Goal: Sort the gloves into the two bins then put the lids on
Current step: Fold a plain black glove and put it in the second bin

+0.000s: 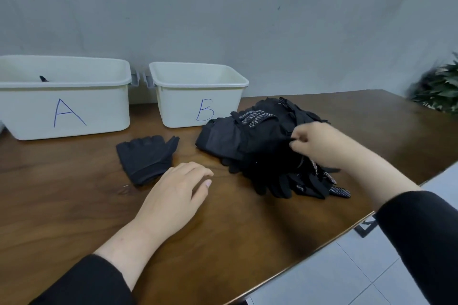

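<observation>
Bins stand side by side at the far edge of a dark wooden table [74,205], against a pale grey wall. Both are cream plastic tubs without lids. The bin marked A [65,96] sits on the left, its letter drawn in blue on the front wall. A small black tip of something shows just above its near rim; the remainder of its inside is hidden by that wall. The bin marked B [198,94] sits to the right of it, close but not touching, and the part of its inside that shows holds nothing.

In front of bin B and to its right lies a pile of black gloves [267,146], several with bands of pale dots. The pile's far left edge comes close to the front of bin B. A single black fingerless glove [146,158] lies flat on the table by itself, in front of the gap between the bins.

The right hand [319,143] reaches into the pile with its fingers curled, pinching a piece of black fabric at the top of the heap. The left hand [176,193] lies relaxed above the table with fingers loosely extended, just beside the wrist end of the fingerless glove, holding nothing. Both arms wear black sleeves. A green leafy plant [441,86] shows at the far right edge.
</observation>
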The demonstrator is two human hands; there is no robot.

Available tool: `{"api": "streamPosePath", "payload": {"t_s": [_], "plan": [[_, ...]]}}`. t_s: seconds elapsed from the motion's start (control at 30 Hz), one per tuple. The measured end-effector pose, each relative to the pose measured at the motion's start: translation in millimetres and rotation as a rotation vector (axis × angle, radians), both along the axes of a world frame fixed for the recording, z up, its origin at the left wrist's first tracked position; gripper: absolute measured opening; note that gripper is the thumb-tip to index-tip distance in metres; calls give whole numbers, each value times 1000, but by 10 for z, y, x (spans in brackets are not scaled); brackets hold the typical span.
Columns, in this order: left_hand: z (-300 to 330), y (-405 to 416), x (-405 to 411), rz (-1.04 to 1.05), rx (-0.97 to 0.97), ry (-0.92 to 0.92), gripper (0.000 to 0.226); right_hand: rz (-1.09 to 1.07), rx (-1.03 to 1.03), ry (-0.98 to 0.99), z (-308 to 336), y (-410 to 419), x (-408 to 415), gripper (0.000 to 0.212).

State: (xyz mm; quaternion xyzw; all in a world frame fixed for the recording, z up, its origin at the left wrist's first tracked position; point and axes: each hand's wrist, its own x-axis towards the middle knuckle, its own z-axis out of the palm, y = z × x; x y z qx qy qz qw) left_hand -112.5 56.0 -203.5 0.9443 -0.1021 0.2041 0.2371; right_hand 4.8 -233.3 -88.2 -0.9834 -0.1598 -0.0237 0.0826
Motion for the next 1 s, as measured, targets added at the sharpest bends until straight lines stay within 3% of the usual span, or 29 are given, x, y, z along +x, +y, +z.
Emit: {"api": "streamPosePath", "payload": {"t_s": [0.1, 0.3, 0.37, 0.47, 0.7, 0.77, 0.9, 1.0], "plan": [[-4, 21, 4, 10, -33, -2, 27, -55, 332, -59, 287, 27, -62, 16], [37, 64, -14, 43, -212, 4, 29, 48, 864, 228, 600, 262, -316, 18], [66, 83, -43, 45, -331, 4, 31, 83, 986, 307, 592, 390, -369, 15], [129, 124, -96, 24, -658, 33, 38, 136, 1125, 445, 496, 605, -386, 15], [242, 290, -167, -120, -1300, 90, 45, 322, 839, 622, 223, 1211, -440, 30], [245, 332, -193, -136, -1353, 150, 42, 377, 695, 621, 176, 1368, -471, 31], [219, 378, -188, -70, -1298, 149, 23, 355, 381, 367, 73, 1611, -443, 21], [214, 389, -175, 3, -1283, 130, 22, 258, 359, -2, -21, 1719, -476, 14]]}}
